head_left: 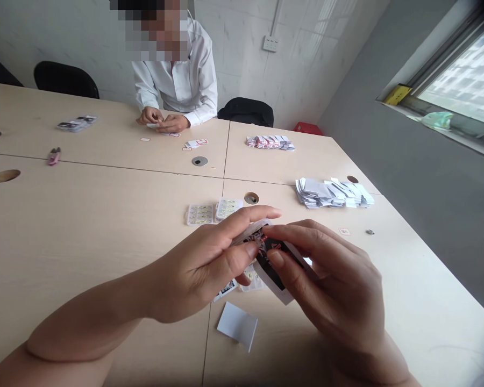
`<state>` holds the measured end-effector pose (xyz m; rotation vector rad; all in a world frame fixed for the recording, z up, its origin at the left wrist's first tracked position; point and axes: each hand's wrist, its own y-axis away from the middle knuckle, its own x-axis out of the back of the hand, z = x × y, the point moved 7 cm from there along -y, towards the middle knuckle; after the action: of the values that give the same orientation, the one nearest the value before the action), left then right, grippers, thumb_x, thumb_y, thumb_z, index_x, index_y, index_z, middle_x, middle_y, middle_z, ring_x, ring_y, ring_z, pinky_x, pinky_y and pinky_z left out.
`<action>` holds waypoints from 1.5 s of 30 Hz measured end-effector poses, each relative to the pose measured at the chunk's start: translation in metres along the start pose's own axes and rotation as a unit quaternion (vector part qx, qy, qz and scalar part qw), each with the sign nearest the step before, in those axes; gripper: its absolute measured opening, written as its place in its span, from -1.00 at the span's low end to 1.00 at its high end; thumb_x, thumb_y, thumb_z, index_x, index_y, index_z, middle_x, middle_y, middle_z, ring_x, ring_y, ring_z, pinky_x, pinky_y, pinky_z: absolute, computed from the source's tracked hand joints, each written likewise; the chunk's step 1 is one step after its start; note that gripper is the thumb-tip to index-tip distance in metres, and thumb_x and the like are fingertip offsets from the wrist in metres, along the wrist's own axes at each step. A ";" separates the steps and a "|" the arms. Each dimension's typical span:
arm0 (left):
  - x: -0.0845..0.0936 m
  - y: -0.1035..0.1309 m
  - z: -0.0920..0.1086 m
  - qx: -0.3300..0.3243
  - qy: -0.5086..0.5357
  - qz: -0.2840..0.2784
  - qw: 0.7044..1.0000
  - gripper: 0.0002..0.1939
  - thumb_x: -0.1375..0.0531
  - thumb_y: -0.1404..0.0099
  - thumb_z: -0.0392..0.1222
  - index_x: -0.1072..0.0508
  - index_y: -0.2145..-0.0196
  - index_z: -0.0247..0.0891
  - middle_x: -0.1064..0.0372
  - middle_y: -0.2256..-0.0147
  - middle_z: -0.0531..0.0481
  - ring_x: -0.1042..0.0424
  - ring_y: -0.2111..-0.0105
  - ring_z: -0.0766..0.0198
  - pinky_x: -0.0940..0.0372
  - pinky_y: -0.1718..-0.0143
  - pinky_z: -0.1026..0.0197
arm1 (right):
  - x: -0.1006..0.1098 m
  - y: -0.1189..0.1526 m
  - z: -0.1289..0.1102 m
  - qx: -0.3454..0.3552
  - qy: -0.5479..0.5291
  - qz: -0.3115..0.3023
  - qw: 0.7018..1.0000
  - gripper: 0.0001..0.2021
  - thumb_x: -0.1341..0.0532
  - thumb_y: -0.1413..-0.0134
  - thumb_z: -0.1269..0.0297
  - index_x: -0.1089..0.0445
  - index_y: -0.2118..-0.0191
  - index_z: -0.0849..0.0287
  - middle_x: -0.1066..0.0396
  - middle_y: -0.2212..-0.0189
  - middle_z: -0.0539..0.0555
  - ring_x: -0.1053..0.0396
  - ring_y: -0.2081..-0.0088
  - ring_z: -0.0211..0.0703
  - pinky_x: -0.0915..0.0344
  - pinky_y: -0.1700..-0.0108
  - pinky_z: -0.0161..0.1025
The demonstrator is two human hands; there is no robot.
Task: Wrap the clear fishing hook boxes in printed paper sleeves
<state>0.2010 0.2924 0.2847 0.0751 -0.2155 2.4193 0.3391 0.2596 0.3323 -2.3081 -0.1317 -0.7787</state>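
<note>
Both hands meet above the near part of the table. My left hand [213, 258] is closed, its thumb pressing on the printed face of a clear plastic case whose pale edge shows beside the forefinger. Thumb and fingers of my right hand [331, 279] pinch a black printed label with a white border [280, 274], which overlaps the case; how the two are joined is hidden. Beyond my left hand lie two clear plastic boxes of small yellowish-green pieces [200, 214]. Below my hands are another clear box [252, 282], partly covered, and a folded white paper [237, 325].
Stacks of folded papers [333, 193] lie at right, with red-edged cards [270, 142] farther back. A co-worker in a white shirt [175, 88] handles a small paper opposite. Pink-handled cutters [54, 156] and packed cases [76, 123] lie left. A cable hole [251, 198] opens ahead.
</note>
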 end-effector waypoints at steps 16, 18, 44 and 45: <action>-0.002 0.000 0.001 0.010 0.010 -0.021 1.000 -0.61 0.00 -0.57 -0.01 -0.19 -0.29 0.27 -0.32 -0.14 0.05 -0.49 0.18 0.29 -0.50 0.20 0.29 | -0.001 0.000 -0.001 0.004 0.003 0.004 1.000 -0.76 -0.27 -0.24 0.51 -0.45 0.01 0.16 -0.51 0.30 -0.04 -0.45 0.34 -0.39 -0.40 0.28 -0.46; -0.002 0.000 0.001 0.007 0.015 -0.014 1.000 -0.61 0.00 -0.57 -0.01 -0.20 -0.29 0.23 -0.33 -0.12 0.04 -0.48 0.19 0.31 -0.47 0.22 0.33 | -0.001 0.001 -0.001 0.002 0.005 0.007 1.000 -0.75 -0.27 -0.24 0.50 -0.44 0.00 0.16 -0.50 0.31 -0.04 -0.44 0.35 -0.38 -0.39 0.30 -0.43; -0.002 0.000 -0.001 -0.003 0.025 -0.016 1.000 -0.61 0.00 -0.57 -0.04 -0.22 -0.29 0.18 -0.39 -0.01 -0.02 -0.46 0.21 0.27 -0.48 0.22 0.27 | 0.000 0.001 0.000 0.001 0.017 -0.002 1.000 -0.79 -0.28 -0.23 0.48 -0.44 0.05 0.12 -0.51 0.30 -0.03 -0.44 0.36 -0.35 -0.41 0.32 -0.41; -0.002 0.000 -0.001 -0.001 0.024 -0.018 1.000 -0.61 0.00 -0.57 -0.04 -0.21 -0.29 0.20 -0.39 -0.01 -0.01 -0.46 0.20 0.27 -0.48 0.21 0.28 | 0.000 0.001 0.000 0.002 0.017 -0.001 1.000 -0.80 -0.28 -0.23 0.48 -0.44 0.05 0.13 -0.51 0.30 -0.03 -0.44 0.36 -0.35 -0.41 0.31 -0.42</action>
<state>0.2025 0.2910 0.2833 0.0192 -0.1920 2.3818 0.3391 0.2586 0.3319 -2.2905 -0.1203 -0.8175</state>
